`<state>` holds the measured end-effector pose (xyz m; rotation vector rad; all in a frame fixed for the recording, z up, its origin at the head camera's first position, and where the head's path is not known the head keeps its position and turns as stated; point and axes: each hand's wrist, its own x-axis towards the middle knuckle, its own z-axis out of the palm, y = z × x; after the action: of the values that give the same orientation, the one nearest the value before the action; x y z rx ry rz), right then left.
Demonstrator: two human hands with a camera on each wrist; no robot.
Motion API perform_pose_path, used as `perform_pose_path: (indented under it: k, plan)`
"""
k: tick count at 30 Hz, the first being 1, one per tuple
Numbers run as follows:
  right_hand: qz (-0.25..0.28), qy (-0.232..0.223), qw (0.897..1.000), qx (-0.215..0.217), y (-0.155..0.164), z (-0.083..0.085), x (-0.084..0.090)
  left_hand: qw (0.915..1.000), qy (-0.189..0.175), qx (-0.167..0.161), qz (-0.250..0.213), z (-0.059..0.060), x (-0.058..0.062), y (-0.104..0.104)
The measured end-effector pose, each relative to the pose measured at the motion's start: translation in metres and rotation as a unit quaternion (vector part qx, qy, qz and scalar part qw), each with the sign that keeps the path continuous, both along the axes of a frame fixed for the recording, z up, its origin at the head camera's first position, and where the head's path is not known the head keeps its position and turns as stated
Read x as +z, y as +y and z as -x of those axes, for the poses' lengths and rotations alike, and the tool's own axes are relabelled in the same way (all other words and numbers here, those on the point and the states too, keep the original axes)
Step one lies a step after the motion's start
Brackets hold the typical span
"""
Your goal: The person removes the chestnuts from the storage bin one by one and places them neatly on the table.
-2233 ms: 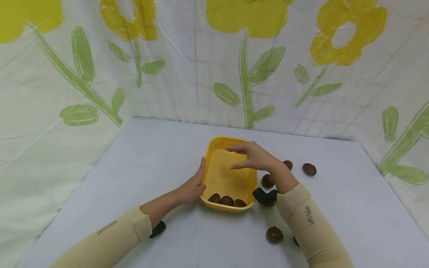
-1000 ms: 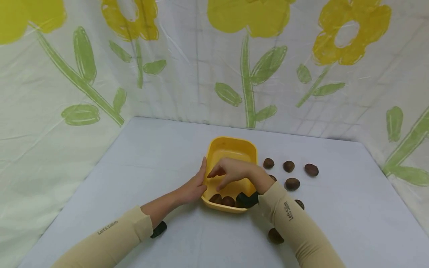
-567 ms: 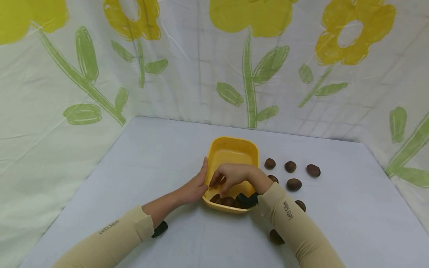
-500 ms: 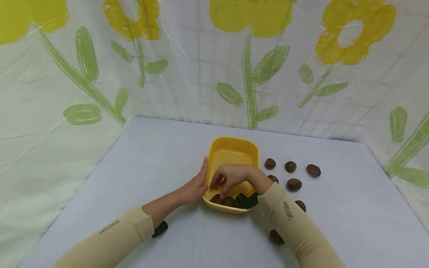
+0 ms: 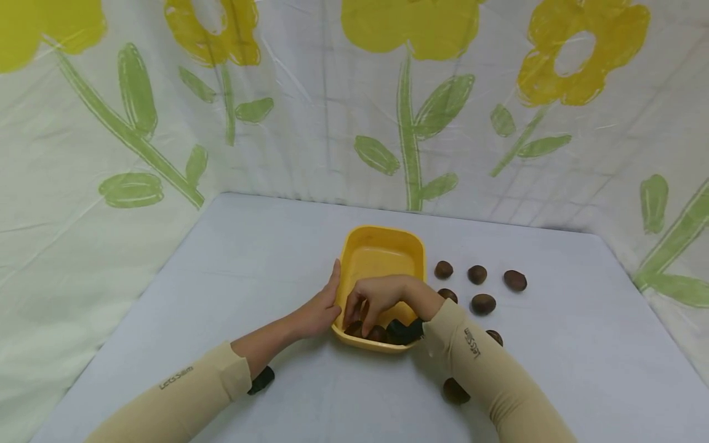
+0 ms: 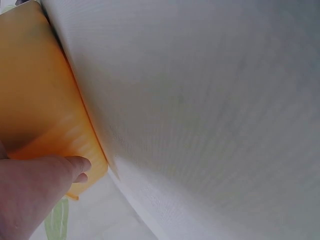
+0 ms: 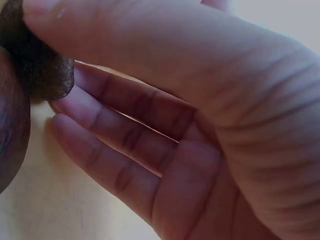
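Note:
A yellow plastic tray (image 5: 382,237) sits on the table, with chestnuts along its near end. My left hand (image 5: 317,315) lies against the tray's left side, fingers extended along the outer wall in the left wrist view. Reaching into the tray, my right hand (image 5: 378,295) pinches the leftmost chestnut (image 5: 353,329) between thumb and fingers. In the right wrist view that chestnut (image 7: 47,72) shows under the thumb, beside a larger-looking chestnut (image 7: 10,125). In the head view this neighbouring chestnut (image 5: 378,334) sits right by the thumb. The black wrist camera (image 5: 404,331) covers the tray's near right corner.
Several loose chestnuts lie on the pale tabletop right of the tray, among them one chestnut (image 5: 515,280) farthest right and another chestnut (image 5: 484,304). A nearer chestnut (image 5: 456,391) is partly behind the right sleeve (image 5: 487,369). A flower-printed curtain (image 5: 299,123) stands behind the table.
My right hand has moved from above the tray's middle down and left to its near end, closing its thumb and fingers on a chestnut. The left hand stays at the tray's side.

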<state>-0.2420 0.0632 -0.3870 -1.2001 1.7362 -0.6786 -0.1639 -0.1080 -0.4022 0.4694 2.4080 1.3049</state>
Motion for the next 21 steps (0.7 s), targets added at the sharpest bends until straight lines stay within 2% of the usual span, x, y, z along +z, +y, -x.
perform_pose_path:
  k: [3, 14, 21]
  plan:
    - [-0.001, -0.010, 1.000, 0.004, -0.0003, 0.0000, -0.0003, 1.0000, -0.001, 0.003, 0.000, -0.0001, -0.0002, 0.0000]
    - [-0.015, 0.013, 1.000, 0.019, -0.0010, -0.0016, -0.0004, 1.0000, -0.001, 0.004, -0.002, -0.0005, -0.0031, -0.0008]
    - [0.000, 0.010, 0.999, 0.033, -0.0015, 0.0001, -0.0023, 1.0000, -0.005, 0.003, 0.001, 0.0004, -0.0027, -0.0005]
